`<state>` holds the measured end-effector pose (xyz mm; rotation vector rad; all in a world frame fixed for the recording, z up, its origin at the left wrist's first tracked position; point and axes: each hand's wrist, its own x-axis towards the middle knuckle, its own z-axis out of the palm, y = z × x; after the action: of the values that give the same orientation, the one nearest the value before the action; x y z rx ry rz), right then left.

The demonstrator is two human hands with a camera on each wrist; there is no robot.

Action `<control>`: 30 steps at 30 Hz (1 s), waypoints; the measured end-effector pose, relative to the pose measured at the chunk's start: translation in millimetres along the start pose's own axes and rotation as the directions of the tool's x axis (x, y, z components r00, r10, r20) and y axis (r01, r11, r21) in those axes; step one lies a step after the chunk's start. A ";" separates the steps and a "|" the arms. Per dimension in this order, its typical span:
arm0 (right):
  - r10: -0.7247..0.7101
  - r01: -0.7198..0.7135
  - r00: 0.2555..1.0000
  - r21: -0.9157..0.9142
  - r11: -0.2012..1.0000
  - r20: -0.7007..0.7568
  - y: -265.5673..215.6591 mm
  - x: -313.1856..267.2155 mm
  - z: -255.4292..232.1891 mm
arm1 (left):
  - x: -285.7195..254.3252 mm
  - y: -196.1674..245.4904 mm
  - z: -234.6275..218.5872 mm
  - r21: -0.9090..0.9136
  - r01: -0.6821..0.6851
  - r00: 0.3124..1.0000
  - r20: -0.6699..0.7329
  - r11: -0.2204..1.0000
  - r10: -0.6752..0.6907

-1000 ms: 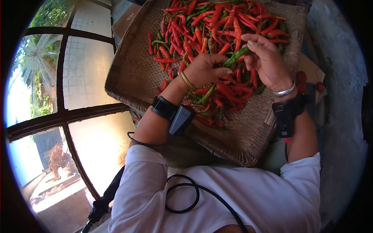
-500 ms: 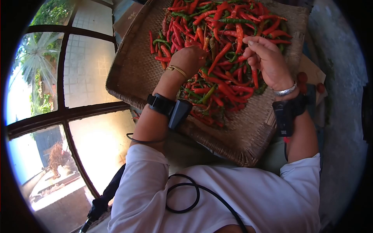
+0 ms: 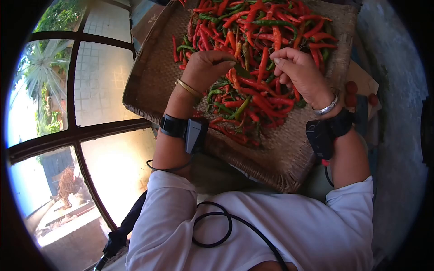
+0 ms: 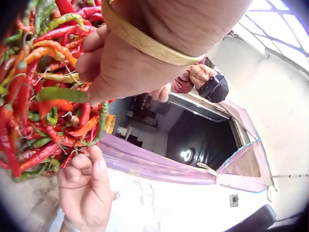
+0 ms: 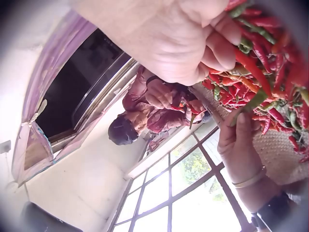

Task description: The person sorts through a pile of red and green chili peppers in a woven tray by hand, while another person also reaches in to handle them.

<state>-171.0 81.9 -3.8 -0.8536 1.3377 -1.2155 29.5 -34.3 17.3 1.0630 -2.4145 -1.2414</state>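
My left hand [image 3: 203, 67] pinches a green chili [image 3: 242, 71] between thumb and forefinger over the left part of the heap; in the left wrist view the flat green chili [image 4: 63, 94] sticks out from the fingertips. To its right, my right hand [image 3: 300, 74] hovers over the heap with fingers curled and the thumb close to the forefinger. No chili shows in that grip. Beneath both hands lies a heap of mostly red chilies [image 3: 266, 106], mixed with green and orange ones, in a shallow woven basket [image 3: 280, 162].
Another person [image 5: 154, 108] in a dark cap sits across the basket with red chilies in their hands. Small round red things [image 3: 351, 88] lie by the basket's right edge. A framed window [image 3: 74, 90] stands at the left, and a black cable [image 3: 230, 226] crosses the white shirt.
A green chili, earlier held between both hands, now lies farther up the heap. My left hand reached into the heap and drew back left with another green chili. My right hand moved slightly down and left.
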 end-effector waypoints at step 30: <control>-0.039 0.050 0.997 -0.197 0.979 0.061 5.2 1.5 7.0 | 26.0 -32.2 25.7 0.550 0.077 0.997 -0.044 0.831 -0.063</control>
<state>-163.6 80.3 -8.4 -1.0568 1.4166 -1.0962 14.4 -48.7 -26.7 1.3034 -2.8138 -0.5267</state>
